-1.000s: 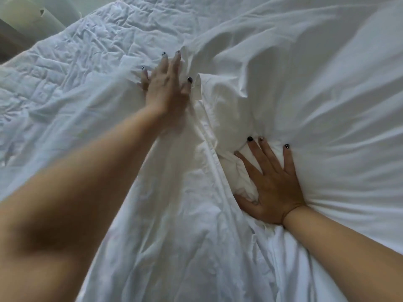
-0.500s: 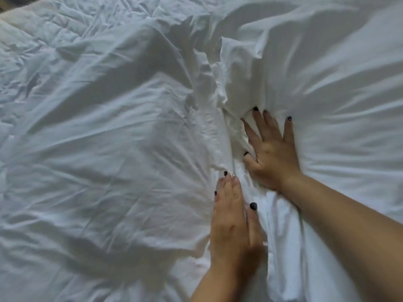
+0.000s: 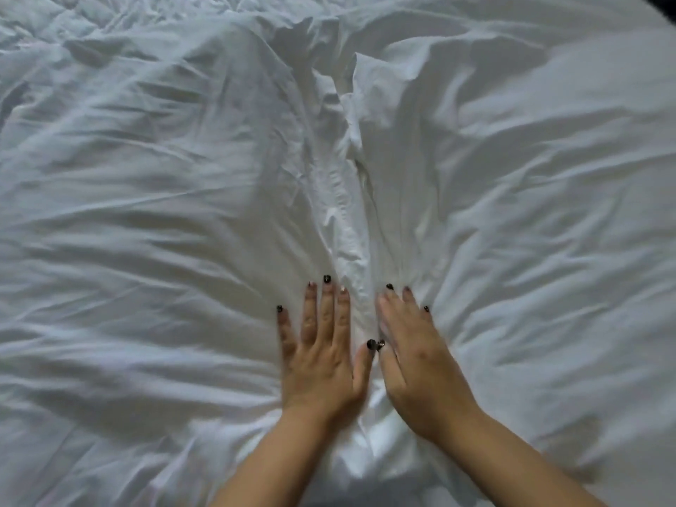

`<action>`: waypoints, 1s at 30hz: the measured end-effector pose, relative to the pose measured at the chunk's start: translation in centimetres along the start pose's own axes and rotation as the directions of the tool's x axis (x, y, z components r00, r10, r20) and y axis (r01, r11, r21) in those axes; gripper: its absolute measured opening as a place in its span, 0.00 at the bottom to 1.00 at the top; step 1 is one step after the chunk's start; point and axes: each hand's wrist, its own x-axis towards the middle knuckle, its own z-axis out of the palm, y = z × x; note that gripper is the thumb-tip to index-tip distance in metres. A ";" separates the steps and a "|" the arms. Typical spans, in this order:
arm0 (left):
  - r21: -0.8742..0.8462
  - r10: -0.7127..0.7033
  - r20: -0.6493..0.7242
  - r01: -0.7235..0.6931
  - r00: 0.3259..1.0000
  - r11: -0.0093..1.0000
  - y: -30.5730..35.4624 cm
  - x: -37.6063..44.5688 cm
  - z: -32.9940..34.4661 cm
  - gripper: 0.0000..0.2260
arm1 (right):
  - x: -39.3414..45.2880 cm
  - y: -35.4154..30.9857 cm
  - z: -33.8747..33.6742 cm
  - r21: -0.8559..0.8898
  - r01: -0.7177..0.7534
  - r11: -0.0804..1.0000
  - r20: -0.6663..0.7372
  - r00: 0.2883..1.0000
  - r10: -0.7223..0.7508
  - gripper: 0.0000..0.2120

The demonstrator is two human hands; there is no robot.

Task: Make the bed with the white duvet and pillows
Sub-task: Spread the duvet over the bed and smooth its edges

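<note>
A white duvet fills nearly the whole view, spread across the bed and heavily wrinkled. A raised ridge of bunched fabric runs down its middle, from a crumpled peak near the top of the view towards the person's hands, and creases fan outward from it to both sides.

The person's left hand lies palm down on the duvet just left of the ridge's near end. Its fingers are straight and slightly spread, the thumb angled towards the other hand, and it grips nothing. The right hand lies palm down just right of the ridge, fingers straight and close together, angled a little towards the left; it is slightly blurred. The two thumbs nearly touch, with the fold of fabric between the hands. Both hands have dark-painted nails. Bare forearms enter from the bottom edge. A dark patch shows in the top right corner, too small to identify.
</note>
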 end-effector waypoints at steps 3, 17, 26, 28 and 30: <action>-0.100 0.027 0.068 -0.020 0.997 0.995 2.2 -2.4 0.5 0.33 | 0.4 1.4 -2.7 -0.156 -0.002 0.988 -0.175 0.984 -0.025 0.27; -0.636 -0.155 0.033 0.141 0.987 0.759 17.8 0.9 -7.8 0.33 | -8.1 18.2 -12.7 -0.427 -0.205 0.881 -0.019 0.976 0.218 0.34; -0.068 -0.300 0.174 0.316 0.938 0.946 28.1 -4.4 -0.7 0.30 | -13.1 31.2 -19.0 -0.592 -0.095 0.800 0.053 0.986 0.156 0.37; -0.044 -0.333 0.208 0.349 0.920 0.936 30.7 -5.7 -1.0 0.33 | -14.0 32.9 -21.0 -0.567 -0.107 0.817 0.085 0.979 0.188 0.37; -0.027 -0.293 0.225 0.307 0.929 0.951 33.1 -6.8 -1.2 0.37 | -14.3 34.0 -22.0 -0.478 -0.115 0.871 0.119 0.974 0.194 0.37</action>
